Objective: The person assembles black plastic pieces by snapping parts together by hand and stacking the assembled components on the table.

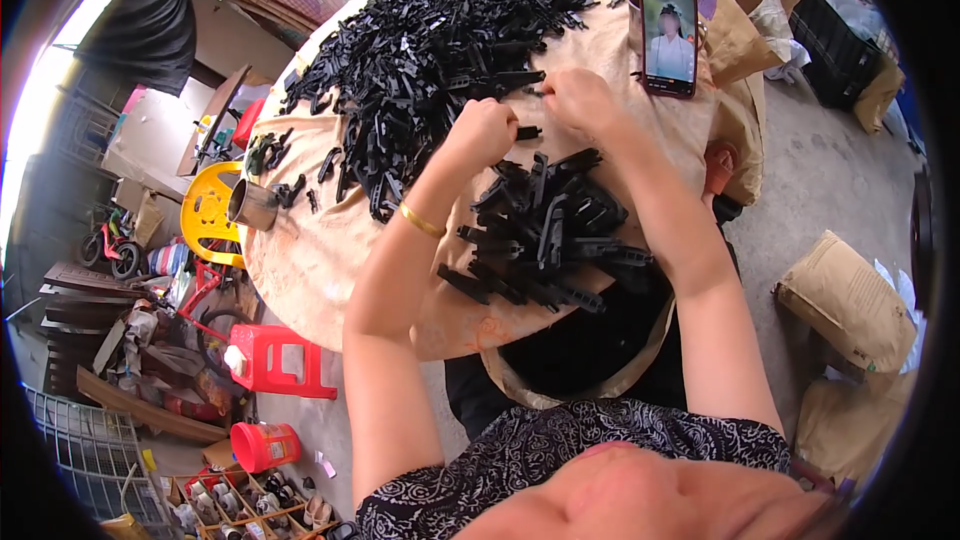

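Observation:
Over the cloth-covered round table (300,290), both my hands are closed and close together. From the fingers of my left hand (485,132) a small black plastic part (529,133) sticks out. My right hand (580,100) is pinched beside it, and dark bits show at its fingertips; what it holds I cannot make out. Beyond and to the left spreads a large heap of loose black plastic parts (430,50). A smaller pile of longer black parts (550,225) lies nearer to me, below my hands. A gold bangle (422,221) circles my left forearm.
A phone (669,38) stands upright at the table's right. A metal cup (253,205) sits at the left edge. An open bag (515,392) with a dark inside rests against my lap. Red stool (285,360), red bucket (265,447) and paper sacks (850,300) stand around.

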Demonstrator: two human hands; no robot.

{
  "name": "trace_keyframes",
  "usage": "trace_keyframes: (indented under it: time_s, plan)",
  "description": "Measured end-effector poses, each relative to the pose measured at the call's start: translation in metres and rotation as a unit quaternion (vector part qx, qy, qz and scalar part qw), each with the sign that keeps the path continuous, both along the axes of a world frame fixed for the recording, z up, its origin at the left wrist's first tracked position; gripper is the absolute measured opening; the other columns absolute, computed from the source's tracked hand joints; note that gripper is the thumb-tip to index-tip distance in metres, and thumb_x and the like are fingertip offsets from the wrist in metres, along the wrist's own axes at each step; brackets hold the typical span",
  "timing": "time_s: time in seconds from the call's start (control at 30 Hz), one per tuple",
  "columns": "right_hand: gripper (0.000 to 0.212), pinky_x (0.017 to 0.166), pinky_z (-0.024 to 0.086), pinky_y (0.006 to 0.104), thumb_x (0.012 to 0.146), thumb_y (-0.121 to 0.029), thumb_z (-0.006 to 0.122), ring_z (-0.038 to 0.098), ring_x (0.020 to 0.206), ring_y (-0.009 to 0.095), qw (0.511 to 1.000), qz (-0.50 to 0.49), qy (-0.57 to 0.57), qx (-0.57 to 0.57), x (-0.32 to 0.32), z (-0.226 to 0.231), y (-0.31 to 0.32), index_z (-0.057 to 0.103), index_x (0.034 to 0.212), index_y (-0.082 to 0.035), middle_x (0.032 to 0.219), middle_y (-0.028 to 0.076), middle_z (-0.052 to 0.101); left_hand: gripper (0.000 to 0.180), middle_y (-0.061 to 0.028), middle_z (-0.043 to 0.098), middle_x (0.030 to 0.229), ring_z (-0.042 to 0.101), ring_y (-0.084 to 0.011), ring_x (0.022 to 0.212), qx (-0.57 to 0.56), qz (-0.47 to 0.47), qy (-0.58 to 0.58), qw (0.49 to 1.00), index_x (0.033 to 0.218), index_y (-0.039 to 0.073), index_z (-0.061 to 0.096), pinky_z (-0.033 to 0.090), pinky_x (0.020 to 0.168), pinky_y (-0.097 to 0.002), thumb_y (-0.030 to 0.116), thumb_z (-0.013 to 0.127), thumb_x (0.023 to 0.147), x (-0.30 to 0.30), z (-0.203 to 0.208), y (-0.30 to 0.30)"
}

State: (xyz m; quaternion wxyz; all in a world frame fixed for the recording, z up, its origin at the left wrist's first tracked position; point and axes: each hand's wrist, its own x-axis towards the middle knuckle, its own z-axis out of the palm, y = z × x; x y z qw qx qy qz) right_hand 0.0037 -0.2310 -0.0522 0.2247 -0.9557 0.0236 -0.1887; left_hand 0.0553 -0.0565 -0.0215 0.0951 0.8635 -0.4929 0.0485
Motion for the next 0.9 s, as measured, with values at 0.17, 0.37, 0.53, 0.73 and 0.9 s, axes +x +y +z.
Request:
trace_keyframes:
  time_s: [0.17,0.37,0.53,0.73,0.9]
  plan:
    - [0.016,0.064,0.048,0.0299,0.084,-0.01,0.054,0.063,0.071,0.019,0.943,0.138,-0.101,0.286,0.001,0.008,0.014,0.065,0.091,-0.001,0.078,0.012,0.066,0.01,-0.0174,0.063,0.079,0.061,-0.033,0.076,-0.152,0.031,0.036,0.987,0.084,-0.001,0.062,0.048,0.071,-0.0363,0.007,0.057,0.079,-0.023,-0.011,0.03]
    - [0.019,0.066,0.047,0.0214,0.081,-0.001,0.057,0.058,0.071,0.008,0.865,0.329,-0.002,0.378,-0.019,0.029,0.028,0.066,0.098,-0.001,0.076,0.004,0.066,0.014,-0.0027,0.058,0.069,0.056,-0.0096,0.056,-0.433,0.178,0.455,0.757,0.094,0.004,0.057,0.045,0.047,-0.0227,0.016,0.052,0.091,-0.011,-0.011,0.053]
    - [0.019,0.069,0.049,0.0235,0.079,0.001,0.059,0.062,0.074,0.01,0.888,0.307,-0.06,0.337,-0.017,0.017,0.041,0.067,0.096,-0.001,0.081,0.008,0.068,0.024,-0.0069,0.06,0.076,0.06,-0.0153,0.058,-0.469,0.16,0.568,0.657,0.095,0.0,0.055,0.051,0.051,-0.0237,0.024,0.05,0.093,-0.022,0.0,0.053]
    - [0.016,0.063,0.048,0.0279,0.077,-0.002,0.063,0.063,0.07,0.019,0.921,0.282,-0.169,0.212,-0.017,0.02,0.044,0.067,0.092,-0.002,0.08,0.011,0.066,0.03,-0.0102,0.063,0.077,0.064,-0.0158,0.063,-0.43,0.131,0.512,0.732,0.095,-0.006,0.06,0.054,0.058,-0.0252,0.023,0.054,0.091,-0.026,0.009,0.056]
    - [0.013,0.063,0.048,0.0307,0.076,-0.005,0.064,0.061,0.07,0.023,0.92,0.277,-0.232,0.155,-0.019,0.02,0.048,0.067,0.089,-0.002,0.076,0.011,0.064,0.023,-0.0086,0.064,0.073,0.063,-0.0117,0.061,-0.343,0.109,0.368,0.858,0.103,-0.008,0.058,0.05,0.055,-0.0224,0.005,0.059,0.084,-0.036,0.018,0.058]
